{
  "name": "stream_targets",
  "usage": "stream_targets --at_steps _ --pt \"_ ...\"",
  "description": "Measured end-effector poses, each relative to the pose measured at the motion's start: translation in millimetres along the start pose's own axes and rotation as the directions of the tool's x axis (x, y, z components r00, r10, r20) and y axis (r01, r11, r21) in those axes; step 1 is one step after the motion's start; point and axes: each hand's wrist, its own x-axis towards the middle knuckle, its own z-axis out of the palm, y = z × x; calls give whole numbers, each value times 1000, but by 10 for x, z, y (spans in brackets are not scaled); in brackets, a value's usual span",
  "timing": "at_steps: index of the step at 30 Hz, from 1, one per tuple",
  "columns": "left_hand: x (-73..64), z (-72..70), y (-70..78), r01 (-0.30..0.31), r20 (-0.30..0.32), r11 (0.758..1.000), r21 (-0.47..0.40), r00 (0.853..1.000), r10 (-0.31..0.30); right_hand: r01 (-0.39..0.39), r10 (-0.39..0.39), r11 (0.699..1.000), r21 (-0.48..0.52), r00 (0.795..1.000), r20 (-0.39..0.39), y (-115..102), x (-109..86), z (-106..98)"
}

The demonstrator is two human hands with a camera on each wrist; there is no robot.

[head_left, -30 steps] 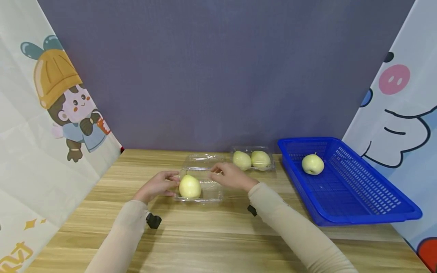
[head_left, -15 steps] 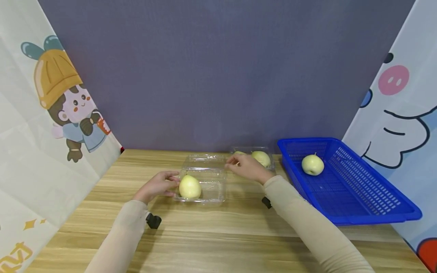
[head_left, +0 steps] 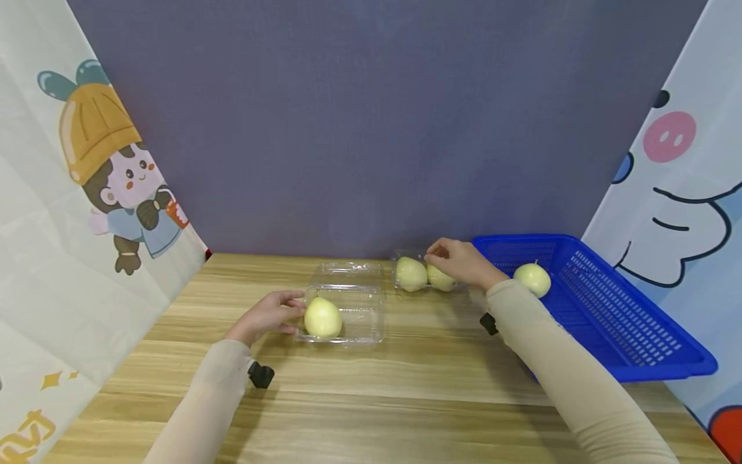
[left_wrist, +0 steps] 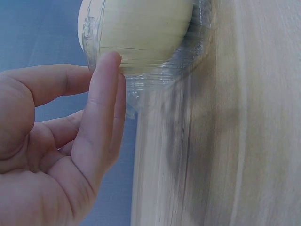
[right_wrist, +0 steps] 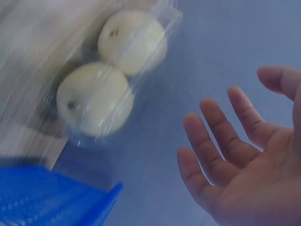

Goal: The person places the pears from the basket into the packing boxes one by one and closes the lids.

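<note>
A clear plastic clamshell box lies with its lid spread back on the wooden table, one pale yellow-green pear in its left half. My left hand rests its fingers against the box's left side. In the left wrist view, those fingers look fairly straight and touch the clear wall below the pear. My right hand is in the air in front of a second clear box, holding nothing; in the right wrist view its fingers are spread. That box holds two pears, one partly hidden by the hand in the head view.
A blue plastic basket stands on the right of the table, with one pear in it. A dark grey-blue panel rises behind the table. Printed cloths hang at both sides.
My right hand has moved right from the opened box, past the second box's left pear, toward the basket. My left hand and the opened box have hardly moved.
</note>
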Motion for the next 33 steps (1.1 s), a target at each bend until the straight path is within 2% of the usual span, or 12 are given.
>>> stream_targets --at_steps 7,15,24,30,33 --pt "27 -12 -33 8 -7 1000 -2 1000 -8 -17 17 1000 17 1000 -17 183 -39 -216" --pt "17 -26 -13 -10 1 1000 9 1000 10 -41 40 999 -4 999 -28 294 -77 -388" --pt "3 -25 15 -17 10 1000 12 1000 17 -77 72 992 -103 996 -55 539 -122 -603" --pt "6 -23 2 -7 7 1000 8 1000 7 -97 89 984 -151 994 -59 742 -158 -677" --pt "11 -23 -8 -6 6 1000 5 1000 5 -98 84 978 -183 993 -85 831 -170 -705"
